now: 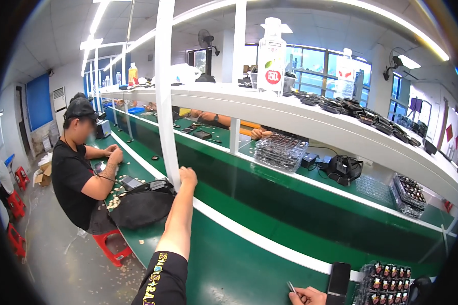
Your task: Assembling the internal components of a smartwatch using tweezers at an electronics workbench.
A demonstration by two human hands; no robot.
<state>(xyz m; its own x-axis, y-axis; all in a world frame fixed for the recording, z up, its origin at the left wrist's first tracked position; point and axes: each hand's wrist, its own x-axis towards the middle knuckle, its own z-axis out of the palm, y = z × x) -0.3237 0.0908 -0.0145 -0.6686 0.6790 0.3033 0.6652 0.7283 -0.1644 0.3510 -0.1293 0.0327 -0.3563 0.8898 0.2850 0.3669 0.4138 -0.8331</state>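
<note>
My left arm reaches far forward across the green bench. At its end, my left hand [189, 176] is beside the white upright post [167, 101], its fingers curled in; what they hold, if anything, is hidden. Just left of it lies a black bag [143, 207]. Low in the picture, my right hand [309, 296] pinches a slim silver metal tool [291, 286], whose end sticks up past the fingers. A black phone [339, 279] lies right of that hand. Beyond the phone, a clear plastic tray [362, 284] carries rows of small black parts [390, 283].
A co-worker in black [75, 168] sits at left, both hands over the bench. Another person's hand [261, 133] shows behind the stacked clear trays [280, 152]. The white overhead shelf [300, 109] bears a bottle [271, 61] and black parts [359, 113]. A red stool [114, 249] stands at left.
</note>
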